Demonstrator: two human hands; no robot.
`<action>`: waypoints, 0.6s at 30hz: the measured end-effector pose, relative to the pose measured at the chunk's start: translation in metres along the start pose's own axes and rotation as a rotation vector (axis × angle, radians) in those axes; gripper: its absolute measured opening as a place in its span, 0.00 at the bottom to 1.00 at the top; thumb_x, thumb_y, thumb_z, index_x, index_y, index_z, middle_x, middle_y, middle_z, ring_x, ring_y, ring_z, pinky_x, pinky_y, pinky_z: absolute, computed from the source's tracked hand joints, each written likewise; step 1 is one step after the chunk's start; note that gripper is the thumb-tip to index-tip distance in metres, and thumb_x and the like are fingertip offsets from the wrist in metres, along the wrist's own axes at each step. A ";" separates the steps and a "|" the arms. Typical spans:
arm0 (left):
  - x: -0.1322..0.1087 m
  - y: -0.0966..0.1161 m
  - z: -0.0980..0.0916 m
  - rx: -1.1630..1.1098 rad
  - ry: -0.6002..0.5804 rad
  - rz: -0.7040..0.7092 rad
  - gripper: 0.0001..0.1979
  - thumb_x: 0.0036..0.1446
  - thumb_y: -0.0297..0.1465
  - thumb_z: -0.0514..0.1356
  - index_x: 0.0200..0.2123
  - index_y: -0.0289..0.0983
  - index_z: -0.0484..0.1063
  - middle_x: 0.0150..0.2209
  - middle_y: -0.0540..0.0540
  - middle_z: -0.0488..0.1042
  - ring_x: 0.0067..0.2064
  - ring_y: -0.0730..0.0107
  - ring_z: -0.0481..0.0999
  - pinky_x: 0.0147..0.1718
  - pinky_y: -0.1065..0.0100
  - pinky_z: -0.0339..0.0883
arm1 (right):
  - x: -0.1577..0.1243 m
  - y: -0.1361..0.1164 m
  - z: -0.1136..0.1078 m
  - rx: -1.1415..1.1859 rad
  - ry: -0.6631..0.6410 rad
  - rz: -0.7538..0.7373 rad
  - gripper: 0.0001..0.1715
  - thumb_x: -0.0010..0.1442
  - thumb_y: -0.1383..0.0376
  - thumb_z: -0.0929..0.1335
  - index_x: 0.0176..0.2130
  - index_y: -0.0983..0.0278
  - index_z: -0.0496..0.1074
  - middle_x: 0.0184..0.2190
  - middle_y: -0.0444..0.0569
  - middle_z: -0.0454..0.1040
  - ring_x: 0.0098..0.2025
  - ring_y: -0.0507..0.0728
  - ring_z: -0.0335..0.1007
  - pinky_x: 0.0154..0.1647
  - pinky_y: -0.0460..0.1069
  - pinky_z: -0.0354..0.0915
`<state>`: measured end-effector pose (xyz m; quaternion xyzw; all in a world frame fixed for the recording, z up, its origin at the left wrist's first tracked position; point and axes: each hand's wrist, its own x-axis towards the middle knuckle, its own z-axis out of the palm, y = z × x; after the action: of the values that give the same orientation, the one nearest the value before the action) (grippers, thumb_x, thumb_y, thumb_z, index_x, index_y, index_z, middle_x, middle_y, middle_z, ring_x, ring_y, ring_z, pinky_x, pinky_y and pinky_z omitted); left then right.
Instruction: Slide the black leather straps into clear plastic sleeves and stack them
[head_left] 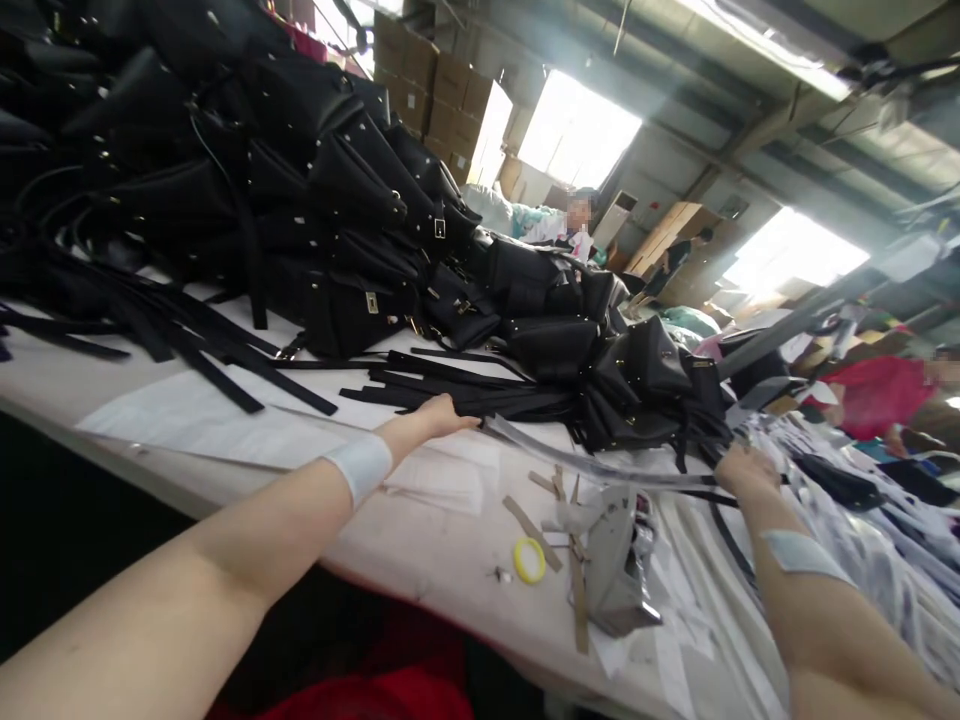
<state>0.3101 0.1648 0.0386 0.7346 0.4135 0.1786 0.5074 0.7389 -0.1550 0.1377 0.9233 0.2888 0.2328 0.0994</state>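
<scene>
A long black strap [592,466], its upper face pale and shiny like clear plastic film, stretches between my two hands above the table. My left hand [441,418] pinches its left end, close to a bundle of flat black straps [457,385]. At the other side my right hand [746,470] is closed around the strap's right part; most of its fingertips are hidden. Just behind the strap are black handbags [551,345] with small metal fittings. A grey tabletop device [619,565] stands below the strap, between my forearms.
A tall heap of black bags [225,150] fills the left and back of the table [420,540]. White sheets [202,415], a yellow ring [529,560] and brown strips [579,600] lie on it. White strips [847,520] crowd the right. Other people are farther back.
</scene>
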 end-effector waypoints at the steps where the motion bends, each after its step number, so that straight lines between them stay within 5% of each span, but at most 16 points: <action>1: -0.008 -0.009 -0.002 0.105 -0.002 0.035 0.14 0.45 0.33 0.72 0.37 0.34 0.78 0.46 0.33 0.80 0.56 0.40 0.73 0.56 0.54 0.64 | -0.013 -0.008 0.003 0.024 -0.005 0.001 0.26 0.57 0.66 0.63 0.51 0.76 0.75 0.49 0.76 0.73 0.55 0.75 0.69 0.52 0.66 0.63; 6: -0.062 -0.044 0.010 0.482 -0.169 0.275 0.07 0.59 0.29 0.61 0.36 0.34 0.79 0.48 0.34 0.77 0.57 0.48 0.70 0.60 0.53 0.58 | -0.119 -0.078 -0.014 0.457 0.172 -0.321 0.26 0.62 0.59 0.64 0.56 0.68 0.70 0.59 0.63 0.67 0.62 0.69 0.62 0.64 0.64 0.58; 10: -0.088 -0.052 0.043 0.641 -0.241 0.376 0.08 0.58 0.24 0.59 0.38 0.32 0.78 0.47 0.32 0.76 0.53 0.48 0.72 0.53 0.53 0.65 | -0.208 -0.134 -0.047 0.684 0.044 -0.589 0.18 0.64 0.62 0.64 0.53 0.60 0.72 0.60 0.56 0.67 0.64 0.66 0.60 0.64 0.64 0.60; 14: -0.093 -0.057 0.052 0.677 -0.204 0.414 0.15 0.59 0.18 0.52 0.35 0.35 0.78 0.43 0.34 0.79 0.47 0.53 0.75 0.47 0.58 0.69 | -0.260 -0.157 -0.056 0.857 -0.113 -0.594 0.14 0.64 0.65 0.64 0.49 0.58 0.74 0.58 0.55 0.70 0.62 0.64 0.64 0.62 0.63 0.63; 18: -0.101 -0.057 0.037 0.605 -0.112 0.448 0.12 0.62 0.27 0.55 0.35 0.38 0.79 0.44 0.37 0.81 0.47 0.53 0.76 0.51 0.57 0.67 | -0.283 -0.166 -0.051 1.011 -0.191 -0.546 0.12 0.64 0.66 0.65 0.45 0.57 0.75 0.53 0.54 0.74 0.57 0.64 0.69 0.59 0.63 0.65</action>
<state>0.2510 0.0714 -0.0120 0.9320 0.2484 0.1146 0.2378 0.4284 -0.1816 0.0245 0.7651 0.5814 -0.0522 -0.2718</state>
